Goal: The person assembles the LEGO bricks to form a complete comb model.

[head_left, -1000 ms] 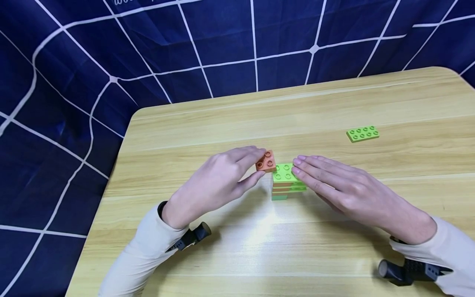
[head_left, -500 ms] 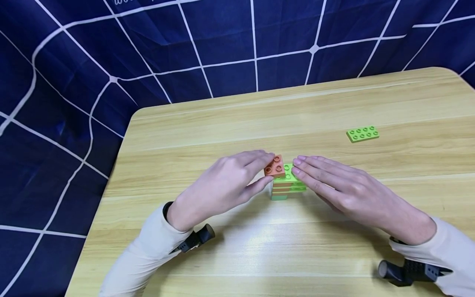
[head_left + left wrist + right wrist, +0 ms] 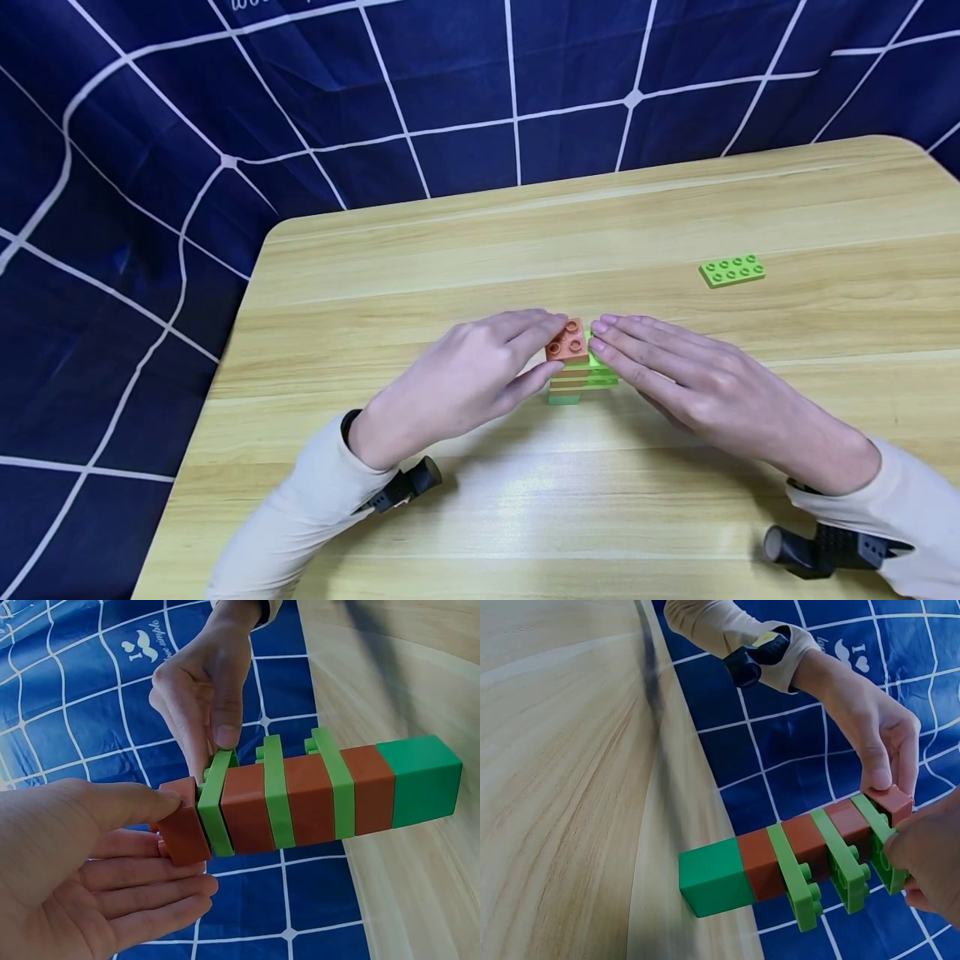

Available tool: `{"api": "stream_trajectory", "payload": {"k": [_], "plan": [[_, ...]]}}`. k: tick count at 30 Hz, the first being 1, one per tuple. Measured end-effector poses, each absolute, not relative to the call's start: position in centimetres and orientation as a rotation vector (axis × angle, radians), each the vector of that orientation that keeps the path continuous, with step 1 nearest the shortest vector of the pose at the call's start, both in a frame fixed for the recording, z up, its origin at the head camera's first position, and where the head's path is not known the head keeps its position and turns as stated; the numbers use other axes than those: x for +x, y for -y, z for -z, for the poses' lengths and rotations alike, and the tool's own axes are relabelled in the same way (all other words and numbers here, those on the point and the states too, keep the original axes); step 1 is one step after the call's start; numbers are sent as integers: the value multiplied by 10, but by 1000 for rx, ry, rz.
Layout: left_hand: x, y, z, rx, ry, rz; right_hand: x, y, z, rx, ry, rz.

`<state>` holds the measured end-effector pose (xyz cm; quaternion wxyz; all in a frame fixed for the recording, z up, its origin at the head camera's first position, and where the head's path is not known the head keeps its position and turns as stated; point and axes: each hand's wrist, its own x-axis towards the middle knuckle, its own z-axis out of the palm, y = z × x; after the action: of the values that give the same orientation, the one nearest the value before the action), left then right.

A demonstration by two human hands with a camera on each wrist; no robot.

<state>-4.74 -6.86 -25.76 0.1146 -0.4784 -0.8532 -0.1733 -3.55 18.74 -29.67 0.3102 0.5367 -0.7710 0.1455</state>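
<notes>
My left hand [image 3: 457,379] pinches a square orange-red brick [image 3: 567,343] between thumb and fingers, studs facing up. It sits over the left end of the top lime-green plate [image 3: 215,814], with a thin dark line between them in the left wrist view. Below runs a tower of orange-red bricks [image 3: 310,796] alternating with lime-green plates that jut out to the right, on a dark green base brick [image 3: 424,784]. With thumb and fingertips, my right hand [image 3: 690,379] pinches the jutting end of the top plate, partly hiding it in the head view.
A loose lime-green plate with studs [image 3: 732,271] lies farther back on the right of the wooden table [image 3: 465,242]. Blue cloth with white grid lines [image 3: 457,83] hangs behind the table and along its left side. A black camera [image 3: 798,550] is strapped to my right wrist.
My left hand has carried the orange-red brick rightward, from beside the tower to over the left end of the top plate. My right hand has stayed in place.
</notes>
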Motion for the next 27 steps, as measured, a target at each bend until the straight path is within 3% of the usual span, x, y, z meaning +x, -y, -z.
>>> {"api": "stream_trajectory", "payload": {"k": [27], "plan": [[-39,63,264,-1388,2402,377,-35,-186,298,1394,2023,-401]]}}
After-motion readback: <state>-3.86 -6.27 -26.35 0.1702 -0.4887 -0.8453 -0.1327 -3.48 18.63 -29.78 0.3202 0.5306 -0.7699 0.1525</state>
